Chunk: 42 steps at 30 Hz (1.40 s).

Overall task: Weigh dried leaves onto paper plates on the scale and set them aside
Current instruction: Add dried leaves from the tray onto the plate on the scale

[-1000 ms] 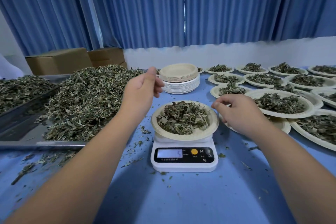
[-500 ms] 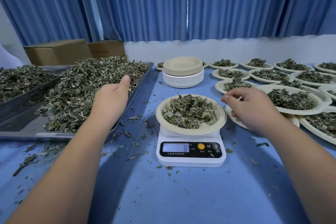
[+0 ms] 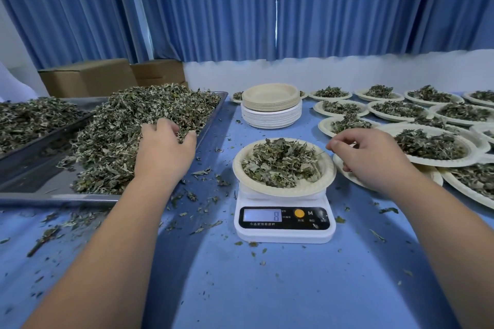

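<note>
The left hand [image 3: 165, 153] is dug into the heap of dried leaves [image 3: 117, 125], fingers curled down and closed on a clump of it. That heap spreads away from the hand on every side but the near one, filling the metal tray [image 3: 213, 112]. Loose scraps lie on the blue table [image 3: 267, 288] just beside the wrist.

The right hand [image 3: 371, 160] hangs just to the right of the paper plate [image 3: 327, 171], thumb and forefinger drawn together at the plate's rim and the other fingers curled under. I cannot tell whether anything is pinched between them. The plate sits on the white scale [image 3: 283, 234] between the two hands, with a mound of leaves [image 3: 280, 163] on it. The display [image 3: 262, 215] reads 8.

Under the right hand lies another plate, mostly hidden. Past its knuckles and off to its right are the filled plates [image 3: 427, 141], many of them overlapping. Beyond the gap between the hands stands a stack of empty plates [image 3: 271, 109]
</note>
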Motion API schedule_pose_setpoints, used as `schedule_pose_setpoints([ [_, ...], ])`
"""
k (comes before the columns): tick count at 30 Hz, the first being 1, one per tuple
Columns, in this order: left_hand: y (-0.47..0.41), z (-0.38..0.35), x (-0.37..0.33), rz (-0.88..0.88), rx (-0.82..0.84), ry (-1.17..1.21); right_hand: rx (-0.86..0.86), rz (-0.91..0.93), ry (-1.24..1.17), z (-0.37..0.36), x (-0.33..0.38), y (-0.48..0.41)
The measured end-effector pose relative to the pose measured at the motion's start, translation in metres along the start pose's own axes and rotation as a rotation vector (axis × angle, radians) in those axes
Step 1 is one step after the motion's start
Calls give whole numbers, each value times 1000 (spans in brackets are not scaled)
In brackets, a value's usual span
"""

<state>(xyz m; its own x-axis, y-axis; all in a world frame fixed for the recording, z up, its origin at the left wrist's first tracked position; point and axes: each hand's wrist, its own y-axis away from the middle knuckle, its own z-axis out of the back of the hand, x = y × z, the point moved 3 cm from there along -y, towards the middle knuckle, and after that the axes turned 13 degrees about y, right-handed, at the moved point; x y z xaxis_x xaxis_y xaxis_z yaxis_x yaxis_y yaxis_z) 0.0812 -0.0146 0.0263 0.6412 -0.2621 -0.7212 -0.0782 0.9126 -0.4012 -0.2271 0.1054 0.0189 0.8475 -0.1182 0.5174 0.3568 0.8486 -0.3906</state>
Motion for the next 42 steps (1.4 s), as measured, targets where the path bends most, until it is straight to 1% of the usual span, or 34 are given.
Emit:
schedule_pose_setpoints([
  [3,13,1,-25,-258,-89,95,-1,8,-1,0,0,0],
  [5,25,-2,-43,-428,-101,123,-5,13,-4,1,0,0],
  [7,40,-10,-59,-557,-51,163,-3,12,-1,1,0,0],
  [10,58,-27,-71,-645,133,240,-1,14,-1,1,0,-1],
  [13,64,-43,-72,-633,296,222,2,21,3,1,1,-1],
  [19,63,-57,-73,-544,421,71,-4,26,15,1,2,-1],
  [28,65,-57,-78,-488,391,88,-9,39,34,1,3,0],
  [31,64,-57,-77,-461,397,128,-6,39,36,1,3,-1],
  [35,63,-56,-77,-456,362,175,3,30,43,1,2,-1],
  [42,64,-42,-84,-498,252,372,6,8,20,1,2,0],
])
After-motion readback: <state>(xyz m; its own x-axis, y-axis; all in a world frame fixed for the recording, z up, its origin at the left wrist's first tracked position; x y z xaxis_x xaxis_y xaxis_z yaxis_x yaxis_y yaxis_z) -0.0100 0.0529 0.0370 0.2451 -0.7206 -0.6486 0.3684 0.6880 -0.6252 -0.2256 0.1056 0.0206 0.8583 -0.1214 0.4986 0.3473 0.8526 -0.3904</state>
